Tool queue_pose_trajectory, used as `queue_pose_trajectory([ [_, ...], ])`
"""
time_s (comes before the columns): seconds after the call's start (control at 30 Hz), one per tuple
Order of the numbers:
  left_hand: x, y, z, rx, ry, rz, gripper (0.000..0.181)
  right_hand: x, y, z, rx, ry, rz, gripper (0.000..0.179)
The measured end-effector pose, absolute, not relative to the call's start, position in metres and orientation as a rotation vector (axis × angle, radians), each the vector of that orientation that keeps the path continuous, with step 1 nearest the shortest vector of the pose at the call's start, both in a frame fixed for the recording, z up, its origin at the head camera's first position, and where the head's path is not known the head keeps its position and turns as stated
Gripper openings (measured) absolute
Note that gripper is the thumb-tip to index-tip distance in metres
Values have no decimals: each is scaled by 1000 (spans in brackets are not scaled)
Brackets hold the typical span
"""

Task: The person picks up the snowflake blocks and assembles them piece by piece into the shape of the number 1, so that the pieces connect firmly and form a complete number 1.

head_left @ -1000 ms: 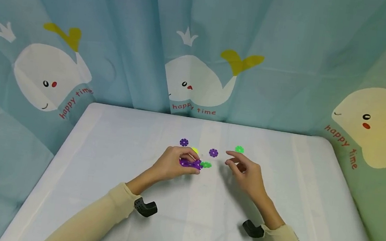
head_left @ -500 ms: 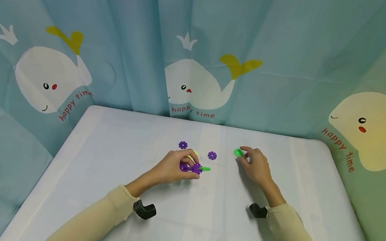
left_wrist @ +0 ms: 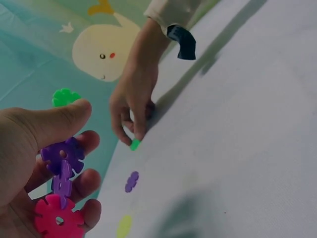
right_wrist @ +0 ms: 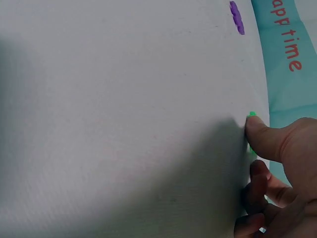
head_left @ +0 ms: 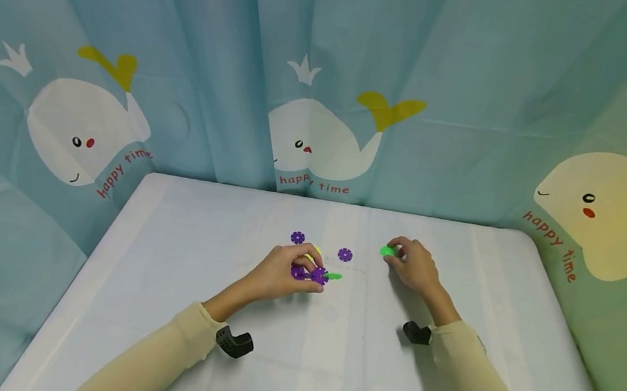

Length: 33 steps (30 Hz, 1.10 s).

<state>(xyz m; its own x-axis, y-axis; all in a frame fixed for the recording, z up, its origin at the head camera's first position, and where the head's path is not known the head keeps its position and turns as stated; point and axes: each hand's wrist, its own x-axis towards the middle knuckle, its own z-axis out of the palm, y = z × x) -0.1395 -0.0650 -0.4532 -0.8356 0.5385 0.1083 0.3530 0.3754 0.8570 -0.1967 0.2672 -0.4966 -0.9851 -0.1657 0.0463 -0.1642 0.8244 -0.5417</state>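
My left hand (head_left: 279, 271) holds a chain of joined snowflake building discs above the table. In the left wrist view the chain shows a green disc (left_wrist: 64, 97) by the thumb, then purple discs (left_wrist: 63, 156) and a pink disc (left_wrist: 58, 218) at the bottom. My right hand (head_left: 415, 264) pinches a single green snowflake disc (head_left: 387, 251) between thumb and fingers at the table's surface. Part of that disc is covered by the thumb in the right wrist view. A yellow disc (head_left: 316, 251) lies behind the left hand, partly hidden.
Two loose purple discs lie on the white table: one purple disc (head_left: 345, 255) between the hands, another purple disc (head_left: 298, 238) beyond the left hand. A blue curtain (head_left: 195, 109) with whale prints hangs behind the table's far edge.
My right hand has reached forward and right to the green disc and now pinches it. The left hand keeps its chain, turned slightly.
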Motion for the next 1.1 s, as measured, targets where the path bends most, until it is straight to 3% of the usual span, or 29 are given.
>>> queue_pose_trajectory([
  [0.8, -141, -67, -454, 1001, 2191, 1407, 32, -183, 268, -511, -449, 3067, -1108, 24],
  [1.1, -139, -66, -457, 911, 2261, 1382, 29, -182, 267, -511, -453, 3068, -1134, 18],
])
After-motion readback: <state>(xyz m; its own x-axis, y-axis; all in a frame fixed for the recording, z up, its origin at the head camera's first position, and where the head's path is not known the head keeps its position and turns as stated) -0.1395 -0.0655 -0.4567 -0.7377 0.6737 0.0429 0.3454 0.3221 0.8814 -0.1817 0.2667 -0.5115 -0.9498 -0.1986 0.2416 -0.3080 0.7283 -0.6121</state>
